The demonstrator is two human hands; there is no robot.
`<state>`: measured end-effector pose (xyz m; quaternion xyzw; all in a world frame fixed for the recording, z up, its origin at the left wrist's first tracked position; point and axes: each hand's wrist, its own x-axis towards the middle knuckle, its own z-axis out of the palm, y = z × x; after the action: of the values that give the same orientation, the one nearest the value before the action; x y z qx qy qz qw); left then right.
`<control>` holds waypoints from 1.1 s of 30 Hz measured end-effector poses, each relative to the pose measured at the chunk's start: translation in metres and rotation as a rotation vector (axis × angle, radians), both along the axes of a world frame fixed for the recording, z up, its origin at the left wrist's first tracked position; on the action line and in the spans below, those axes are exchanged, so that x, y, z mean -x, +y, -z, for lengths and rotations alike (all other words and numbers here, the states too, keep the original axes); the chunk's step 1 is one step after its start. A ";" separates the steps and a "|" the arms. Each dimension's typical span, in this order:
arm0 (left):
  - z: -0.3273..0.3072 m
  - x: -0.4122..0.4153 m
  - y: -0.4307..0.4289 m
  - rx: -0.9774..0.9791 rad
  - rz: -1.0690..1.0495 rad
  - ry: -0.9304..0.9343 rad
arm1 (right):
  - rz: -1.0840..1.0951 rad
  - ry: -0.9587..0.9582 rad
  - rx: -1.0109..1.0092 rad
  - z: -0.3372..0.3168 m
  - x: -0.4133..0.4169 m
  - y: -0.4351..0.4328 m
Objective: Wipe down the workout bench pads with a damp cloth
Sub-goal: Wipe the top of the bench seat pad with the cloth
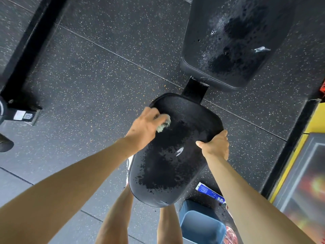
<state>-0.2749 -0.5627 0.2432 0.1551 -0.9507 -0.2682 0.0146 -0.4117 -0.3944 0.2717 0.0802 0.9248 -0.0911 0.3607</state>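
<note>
Workout bench, black upholstery, viewed from above over a dark speckled rubber floor [98, 71]. Seat pad [174, 155]: rounded, at centre frame, its surface mottled with wet patches and droplets, a bright glint near its middle. Back pad [228, 43]: larger, at 1 o'clock from the seat pad, likewise wet and spotted, with a pale streak toward its right side. Black metal frame bracket [195, 91]: visible in the gap between the two pads. Left hand [145, 128]: at 10 o'clock on the seat pad, closed over a bunched pale cloth [164, 124], the cloth pressed to the pad surface and partly hidden under the fingers; the hand is motion-blurred. Right hand [215, 146]: at 3 o'clock on the seat pad, gripping the pad's right edge, thumb on top, fingers wrapped over the rim. Both forearms bare, entering from the lower corners. Two bare legs at 6 o'clock, below the near end of the seat pad. Blue-grey plastic bin [202, 228]: on the floor at 5 o'clock, just right of the legs, open top. Blue and white tube [210, 191]: lying on the floor just above the bin, partly hidden by the right forearm. Black equipment base [21, 110] with a white label: at 9 o'clock, well apart from the bench. Yellow-edged panel [313, 124]: along the right margin, detail blurred
</note>
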 end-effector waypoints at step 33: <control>-0.002 -0.001 -0.002 -0.112 -0.398 -0.021 | -0.003 0.020 0.014 0.006 0.000 0.005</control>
<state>-0.2744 -0.5643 0.2456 0.3434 -0.8849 -0.3110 0.0485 -0.4119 -0.3894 0.2660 0.0755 0.9278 -0.0981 0.3519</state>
